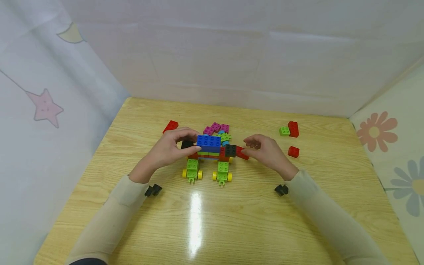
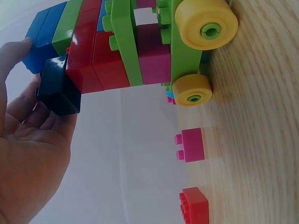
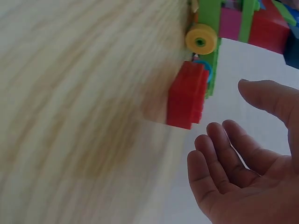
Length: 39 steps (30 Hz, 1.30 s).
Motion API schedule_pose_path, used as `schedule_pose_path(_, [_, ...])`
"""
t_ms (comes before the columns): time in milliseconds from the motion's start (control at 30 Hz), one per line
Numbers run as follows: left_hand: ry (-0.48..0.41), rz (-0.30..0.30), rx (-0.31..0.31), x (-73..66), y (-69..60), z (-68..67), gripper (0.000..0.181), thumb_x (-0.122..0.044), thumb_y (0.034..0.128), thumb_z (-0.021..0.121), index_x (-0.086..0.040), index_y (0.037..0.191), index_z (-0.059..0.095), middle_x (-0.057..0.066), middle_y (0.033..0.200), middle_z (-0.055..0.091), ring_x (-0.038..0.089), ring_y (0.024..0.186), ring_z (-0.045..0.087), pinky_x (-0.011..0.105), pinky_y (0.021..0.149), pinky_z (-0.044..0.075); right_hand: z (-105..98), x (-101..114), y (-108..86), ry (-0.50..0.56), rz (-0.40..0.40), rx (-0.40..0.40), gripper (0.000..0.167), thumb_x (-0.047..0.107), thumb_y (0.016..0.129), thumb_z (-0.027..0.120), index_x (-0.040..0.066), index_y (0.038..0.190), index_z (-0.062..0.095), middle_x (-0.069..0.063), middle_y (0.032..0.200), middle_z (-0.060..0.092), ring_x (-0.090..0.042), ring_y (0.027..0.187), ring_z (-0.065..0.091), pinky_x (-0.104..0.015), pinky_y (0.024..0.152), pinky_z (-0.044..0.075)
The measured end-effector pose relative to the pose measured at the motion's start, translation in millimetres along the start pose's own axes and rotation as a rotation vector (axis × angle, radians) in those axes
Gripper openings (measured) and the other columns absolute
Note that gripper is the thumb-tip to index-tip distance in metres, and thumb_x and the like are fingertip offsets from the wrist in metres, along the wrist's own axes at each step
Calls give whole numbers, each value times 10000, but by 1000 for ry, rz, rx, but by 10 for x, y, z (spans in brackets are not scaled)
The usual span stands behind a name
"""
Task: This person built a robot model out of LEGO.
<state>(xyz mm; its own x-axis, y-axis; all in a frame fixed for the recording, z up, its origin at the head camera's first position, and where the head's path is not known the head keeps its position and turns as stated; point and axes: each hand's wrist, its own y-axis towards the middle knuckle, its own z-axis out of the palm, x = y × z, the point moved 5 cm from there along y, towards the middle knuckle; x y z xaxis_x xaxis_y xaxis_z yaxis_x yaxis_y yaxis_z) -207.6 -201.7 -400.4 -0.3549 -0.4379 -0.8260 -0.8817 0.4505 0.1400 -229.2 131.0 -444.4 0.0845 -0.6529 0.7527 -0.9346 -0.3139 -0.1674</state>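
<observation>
In the head view, a vehicle-like build of toy bricks stands on yellow wheels [image 1: 230,177], with green hooked bases in front. A blue brick [image 1: 208,144] lies on its top. My left hand [image 1: 167,149] pinches the left end of that brick, the thumb on the near side; a black brick [image 2: 59,86] sits just below the fingers in the left wrist view. To the right of the build, my right hand [image 1: 266,151] holds nothing, its fingers loosely bent. Close to those fingers lies a red brick [image 3: 183,95] on the table. Another black brick [image 1: 230,150] sticks out on the build's right side.
Behind the build are pink bricks [image 1: 215,127] and a green base piece [image 1: 225,137]. A red brick [image 1: 170,126] lies back left. Back right are a green brick [image 1: 284,131] and red bricks [image 1: 293,151]. Small black pieces [image 1: 153,190] lie near each forearm.
</observation>
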Motion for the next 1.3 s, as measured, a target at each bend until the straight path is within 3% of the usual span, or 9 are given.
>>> schedule_pose_path(367, [-25,4,25,-20,-8,-10,323,-173,1006,863,-147,1318,782,32,1278,765,221,1157,707,539,1118,583,104,-199,99,-42,24,13,546,331,1028,824,61,1480,682,-150,1422,730,-355,1265,690,-558,1129,579])
schedule_pose_path(600, [-15,12,42,-27,-11,-13,326,-162,995,872,-142,1309,783,28,1241,767,229,1149,711,511,1084,587,142,-199,98,-67,45,42,559,336,1026,827,62,1488,675,-153,1479,712,-370,1314,679,-573,1168,559])
schedule_pose_path(967, [1,10,89,-38,-29,-29,331,-172,963,904,-157,1274,792,14,1234,776,199,1126,730,477,1061,605,162,-166,123,-110,32,77,514,307,996,854,51,1419,714,-148,1344,742,-328,1184,676,-537,1096,579])
schedule_pose_path(1300, [-1,25,94,-46,-36,-29,318,-170,962,904,-159,1258,790,9,1223,768,192,1119,726,486,1071,604,177,-151,142,-140,41,81,456,294,985,847,60,1361,741,-122,1260,742,-299,1112,673,-503,1027,591])
